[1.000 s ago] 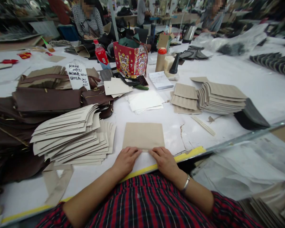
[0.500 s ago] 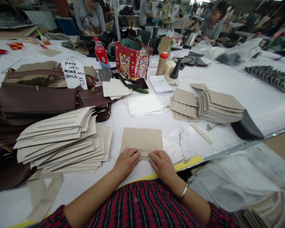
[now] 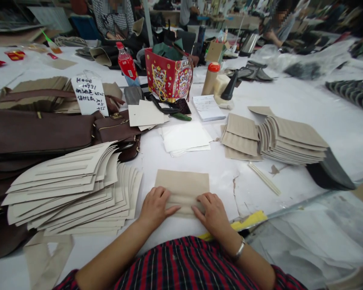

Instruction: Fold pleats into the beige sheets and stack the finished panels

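Note:
A beige fabric piece lies in front of me near the table's front edge, with raised creases running across its nearer half. My left hand rests on its left side, fingers curved over the edge and thumb stretched inward along the near part. On the right side, my right hand lies in a mirrored pose, its thumb also pointing to the middle. Both thumbs are apart from the fingers, and the fingertips press on the cloth. The fabric under my palms is hidden.
Left of my hands is a fanned stack of pale panels, with brown leather bags behind. White sheets and a red box stand beyond. Beige pieces and thin strips lie right. Co-workers sit farther back.
My hands have spread slightly apart, and my thumbs have come out onto the near part of the fabric. More of its creased band shows now. The view has shifted slightly.

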Demonstrator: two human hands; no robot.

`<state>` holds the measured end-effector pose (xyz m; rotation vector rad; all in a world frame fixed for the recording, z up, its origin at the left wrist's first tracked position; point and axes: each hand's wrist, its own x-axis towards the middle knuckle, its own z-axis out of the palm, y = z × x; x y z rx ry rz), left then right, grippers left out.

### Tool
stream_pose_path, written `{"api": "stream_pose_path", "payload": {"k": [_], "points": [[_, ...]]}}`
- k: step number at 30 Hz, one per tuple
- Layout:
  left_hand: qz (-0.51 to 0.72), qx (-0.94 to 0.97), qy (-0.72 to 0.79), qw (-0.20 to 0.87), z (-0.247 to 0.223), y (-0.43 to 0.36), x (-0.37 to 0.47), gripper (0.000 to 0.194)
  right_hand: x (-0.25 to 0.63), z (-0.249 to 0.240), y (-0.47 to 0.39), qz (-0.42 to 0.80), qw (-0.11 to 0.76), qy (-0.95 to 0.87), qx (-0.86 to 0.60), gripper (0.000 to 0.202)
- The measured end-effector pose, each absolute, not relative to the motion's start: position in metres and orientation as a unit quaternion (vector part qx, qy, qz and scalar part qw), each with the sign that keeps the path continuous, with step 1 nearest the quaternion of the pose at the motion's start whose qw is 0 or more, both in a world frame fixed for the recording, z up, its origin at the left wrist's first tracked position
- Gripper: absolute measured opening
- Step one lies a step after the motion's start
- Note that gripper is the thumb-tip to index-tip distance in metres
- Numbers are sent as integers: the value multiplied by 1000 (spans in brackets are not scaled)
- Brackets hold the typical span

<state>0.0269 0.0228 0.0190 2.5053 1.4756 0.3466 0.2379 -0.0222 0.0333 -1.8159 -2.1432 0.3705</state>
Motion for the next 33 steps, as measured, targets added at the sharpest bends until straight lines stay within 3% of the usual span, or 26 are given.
{"api": "stream_pose_path", "payload": {"k": [8,14,19,27,30,33], "points": [[147,877,448,91,21,34,52,20,224,29,-2,103,177,-764,-612,22],[113,838,533,46,23,45,37,23,236,33,7,100,158,-739,-648,15],[178,879,439,54,17,51,56,22,222,28,22,90,193,-768,-604,25],[96,835,541,24,23,60,42,18,239,34,24,79,134,-734,-661,15],[140,843,520,3,19,60,47,19,240,33,28,72,163,-743,-645,19],[196,876,440,-2,8,60,62,32,229,24,39,67,204,-768,-604,28]]}}
